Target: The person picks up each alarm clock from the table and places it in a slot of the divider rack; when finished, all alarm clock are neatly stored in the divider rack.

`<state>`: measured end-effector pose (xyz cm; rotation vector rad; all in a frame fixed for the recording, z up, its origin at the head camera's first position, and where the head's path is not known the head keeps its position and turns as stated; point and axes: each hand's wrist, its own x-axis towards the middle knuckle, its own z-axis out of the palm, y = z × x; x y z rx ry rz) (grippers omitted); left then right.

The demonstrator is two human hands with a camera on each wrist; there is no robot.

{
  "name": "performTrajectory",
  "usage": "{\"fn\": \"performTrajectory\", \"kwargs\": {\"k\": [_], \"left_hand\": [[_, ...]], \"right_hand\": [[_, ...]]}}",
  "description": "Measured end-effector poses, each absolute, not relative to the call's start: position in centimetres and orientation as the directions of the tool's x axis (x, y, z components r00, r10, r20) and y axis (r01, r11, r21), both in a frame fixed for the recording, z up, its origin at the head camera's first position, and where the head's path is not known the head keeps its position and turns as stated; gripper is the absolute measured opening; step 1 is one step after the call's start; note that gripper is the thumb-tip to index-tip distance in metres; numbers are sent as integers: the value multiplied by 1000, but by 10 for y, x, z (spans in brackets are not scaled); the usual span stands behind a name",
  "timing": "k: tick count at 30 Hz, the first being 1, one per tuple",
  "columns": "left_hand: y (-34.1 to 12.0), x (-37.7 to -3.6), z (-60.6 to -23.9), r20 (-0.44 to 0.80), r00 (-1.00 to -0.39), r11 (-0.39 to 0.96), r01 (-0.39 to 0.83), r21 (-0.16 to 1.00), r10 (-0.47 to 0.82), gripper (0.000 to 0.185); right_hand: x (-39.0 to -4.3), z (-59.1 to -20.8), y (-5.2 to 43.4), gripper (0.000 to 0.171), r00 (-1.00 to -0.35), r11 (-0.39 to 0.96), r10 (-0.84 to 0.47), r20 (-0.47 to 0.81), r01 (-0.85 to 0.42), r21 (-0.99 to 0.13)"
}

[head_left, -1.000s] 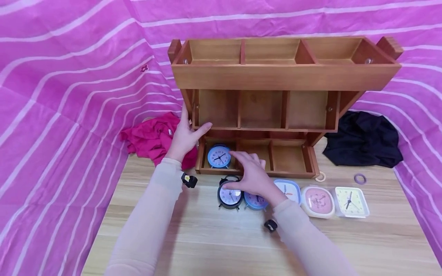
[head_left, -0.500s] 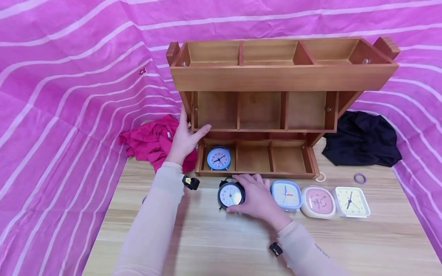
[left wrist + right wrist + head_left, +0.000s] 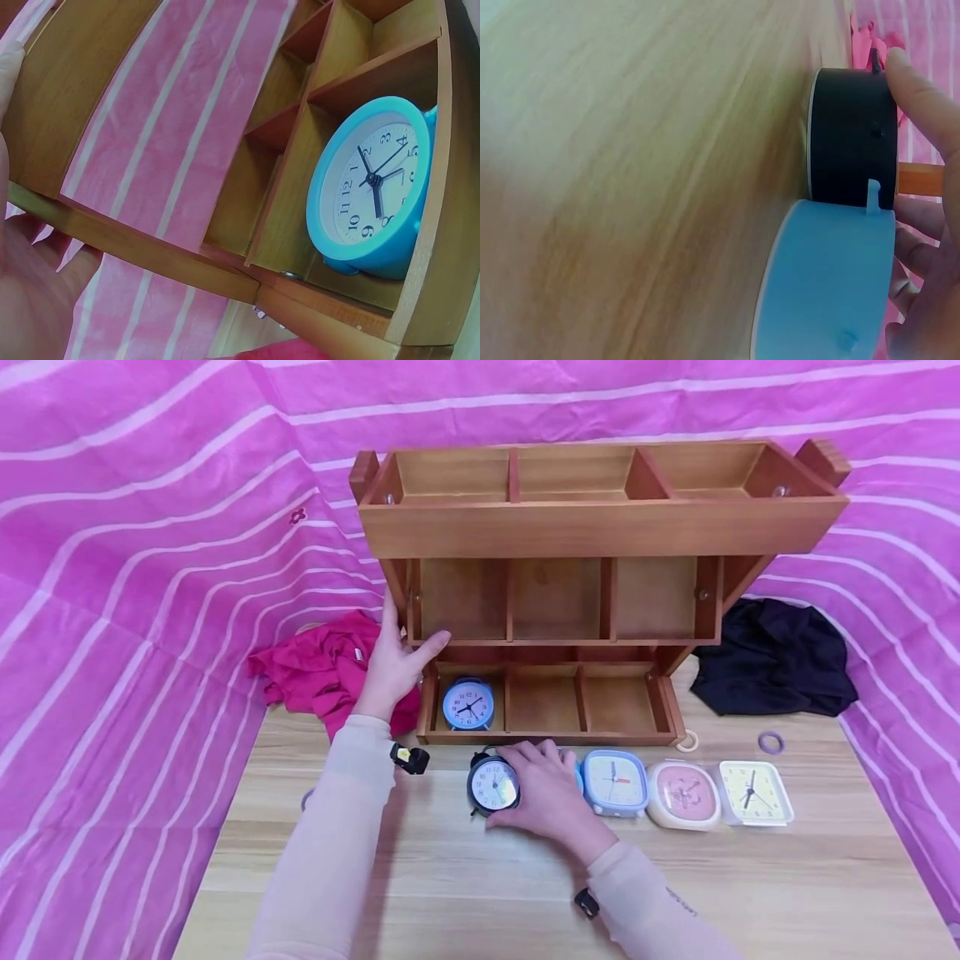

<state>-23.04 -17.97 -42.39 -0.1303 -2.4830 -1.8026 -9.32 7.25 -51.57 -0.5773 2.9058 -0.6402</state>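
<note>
A three-tier wooden shelf stands at the back of the table. My left hand grips its left side panel, thumb on the middle tier's front edge; the left wrist view shows that panel. A round blue alarm clock stands in the bottom tier's left compartment. My right hand curls round a black alarm clock on the table, a finger on its top. Under the palm lies a second round blue clock, mostly hidden in the head view.
Three square clocks sit in a row to the right: blue, pink, pale yellow. Red cloth lies left of the shelf, black cloth right. A cream ring and purple ring lie nearby.
My right hand drew back from the bottom tier, came down over the round blue clock and closed on the black clock. The left hand stayed on the shelf.
</note>
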Motion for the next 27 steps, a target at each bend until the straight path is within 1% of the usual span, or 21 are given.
{"fn": "performTrajectory", "kwargs": {"k": [10, 20, 27], "left_hand": [[-179, -231, -425, 106, -994, 322, 108, 941, 25, 109], [-179, -231, -428, 147, -989, 310, 149, 939, 31, 105], [-179, -229, -427, 132, -991, 328, 131, 936, 20, 106]], "right_hand": [[-93, -520, 70, 107, -925, 838, -379, -7, -340, -427], [-91, -524, 69, 99, -928, 815, -373, 10, -333, -474], [-89, -525, 69, 98, -927, 808, -373, 30, -341, -480]]}}
